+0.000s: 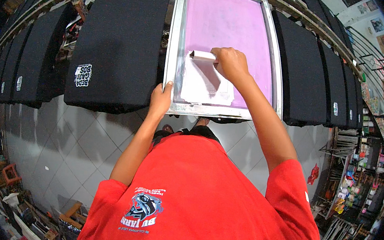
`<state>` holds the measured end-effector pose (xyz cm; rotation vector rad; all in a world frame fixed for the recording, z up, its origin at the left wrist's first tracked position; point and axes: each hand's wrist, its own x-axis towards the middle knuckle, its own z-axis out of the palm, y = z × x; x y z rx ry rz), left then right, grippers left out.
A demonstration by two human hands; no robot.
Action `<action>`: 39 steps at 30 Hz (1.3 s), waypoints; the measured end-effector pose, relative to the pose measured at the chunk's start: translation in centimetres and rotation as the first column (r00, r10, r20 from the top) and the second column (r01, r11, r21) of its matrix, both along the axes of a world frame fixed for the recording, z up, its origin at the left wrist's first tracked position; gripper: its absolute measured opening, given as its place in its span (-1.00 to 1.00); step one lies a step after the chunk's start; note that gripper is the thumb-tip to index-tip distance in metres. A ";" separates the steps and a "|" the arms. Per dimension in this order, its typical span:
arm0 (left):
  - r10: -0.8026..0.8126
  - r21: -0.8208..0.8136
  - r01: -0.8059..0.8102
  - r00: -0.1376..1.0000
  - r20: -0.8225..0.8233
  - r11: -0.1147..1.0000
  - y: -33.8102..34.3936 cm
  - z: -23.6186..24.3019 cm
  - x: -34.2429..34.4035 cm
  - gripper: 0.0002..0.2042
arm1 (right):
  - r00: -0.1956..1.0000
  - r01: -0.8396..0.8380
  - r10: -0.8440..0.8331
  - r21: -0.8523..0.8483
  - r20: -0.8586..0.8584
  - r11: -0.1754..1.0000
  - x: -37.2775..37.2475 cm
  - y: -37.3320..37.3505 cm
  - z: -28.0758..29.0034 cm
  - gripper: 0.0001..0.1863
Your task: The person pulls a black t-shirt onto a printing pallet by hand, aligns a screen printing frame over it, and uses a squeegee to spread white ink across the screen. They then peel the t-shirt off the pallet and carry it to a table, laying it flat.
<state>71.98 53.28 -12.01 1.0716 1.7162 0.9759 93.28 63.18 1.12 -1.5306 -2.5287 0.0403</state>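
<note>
A screen-printing frame [279, 82] with a pale metal rim and purple mesh [229, 22] lies in front of me. My right hand [230, 64] is closed around a squeegee [203, 56], which stands on the mesh and casts a shadow toward me. White ink [195, 87] covers a patch of the mesh at the near left. At the frame's near left corner, my left hand [160, 99] grips the rim, thumb on top and its other fingers partly hidden. Whatever lies beneath the frame is hidden.
Black fabric pieces with small white prints lie on boards to the left [117, 29] and right [300, 70] of the frame. A wooden rail [45, 6] runs behind them. Shelves with bottles [351, 193] stand at the right, and a red stool [11, 174] at the far left.
</note>
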 end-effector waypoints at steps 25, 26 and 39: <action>0.006 -0.008 -0.006 1.000 -0.005 1.000 0.0 0.9 0.1 -0.56 | 0.997 0.017 -0.009 -0.104 0.079 0.994 0.7 -5.1 1.3 -0.90; 0.001 -0.030 0.000 1.000 0.017 1.000 -0.1 0.9 0.0 -0.56 | 0.998 0.009 -0.004 -0.083 0.060 0.996 0.5 -3.3 1.5 -0.92; -0.015 0.011 0.015 0.997 -0.069 1.000 -0.4 1.0 0.1 -0.56 | 0.997 0.024 -0.020 -0.049 0.074 0.998 0.0 -2.3 -2.1 -0.91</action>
